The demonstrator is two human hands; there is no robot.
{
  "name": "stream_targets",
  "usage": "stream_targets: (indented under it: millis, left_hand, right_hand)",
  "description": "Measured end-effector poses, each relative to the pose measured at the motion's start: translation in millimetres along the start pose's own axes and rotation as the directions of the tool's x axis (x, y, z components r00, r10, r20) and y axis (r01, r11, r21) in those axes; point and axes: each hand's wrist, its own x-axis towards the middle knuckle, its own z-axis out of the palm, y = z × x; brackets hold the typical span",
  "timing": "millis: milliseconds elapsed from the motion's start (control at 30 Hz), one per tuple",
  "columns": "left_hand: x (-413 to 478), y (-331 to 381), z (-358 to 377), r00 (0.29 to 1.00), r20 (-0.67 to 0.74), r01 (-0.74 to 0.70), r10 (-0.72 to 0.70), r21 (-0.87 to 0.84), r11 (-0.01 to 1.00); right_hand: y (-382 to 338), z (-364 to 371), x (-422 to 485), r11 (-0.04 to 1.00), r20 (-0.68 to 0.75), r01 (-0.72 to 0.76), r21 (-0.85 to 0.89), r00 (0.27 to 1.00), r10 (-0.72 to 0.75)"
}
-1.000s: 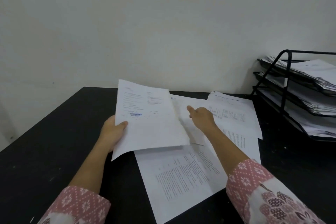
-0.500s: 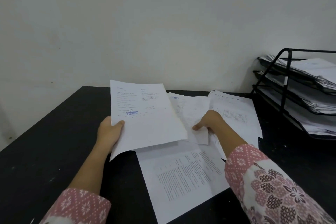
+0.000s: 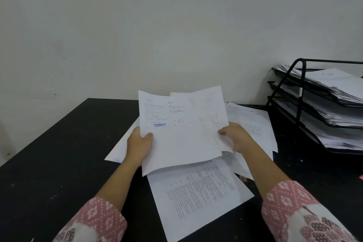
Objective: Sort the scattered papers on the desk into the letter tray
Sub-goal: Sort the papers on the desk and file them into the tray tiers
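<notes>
My left hand [image 3: 138, 143] grips the lower left edge of a white sheet with a blue stamp [image 3: 172, 133], lifted off the desk. My right hand [image 3: 234, 136] pinches a creased sheet [image 3: 210, 112] that lies partly behind the stamped one, at its right edge. Under both sheets a printed page [image 3: 198, 196] lies flat on the black desk [image 3: 59, 153]. More pages [image 3: 253, 124] lie to the right. The black three-tier letter tray [image 3: 298, 104] stands at the far right, each tier stacked with papers.
A further sheet [image 3: 119, 149] pokes out on the desk behind my left hand. A plain wall runs behind the desk. A small pink thing [image 3: 361, 176] shows at the right frame edge.
My right hand picked the creased sheet up from the desk and brought it beside the stamped sheet. My left hand moved right with its sheet, uncovering another page at the left.
</notes>
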Motion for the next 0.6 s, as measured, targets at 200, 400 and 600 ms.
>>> stream_targets:
  millis: [200,400,600]
  left_hand:
    - [-2,13,26,0.999,0.054,0.007,-0.007,-0.001,1.0]
    - [0,27,52,0.997,0.08,-0.031,0.024,0.094,0.995]
    - [9,38,69,0.982,0.185,-0.07,0.037,0.175,0.982]
  right_hand:
    - [7,-9,-8,0.993,0.047,-0.06,0.105,0.997,0.056]
    - [5,-20,-20,0.965,0.089,-0.071,0.253,0.995,0.05]
    - [12,-42,-16,0.998,0.021,0.05,-0.031,0.999,-0.05]
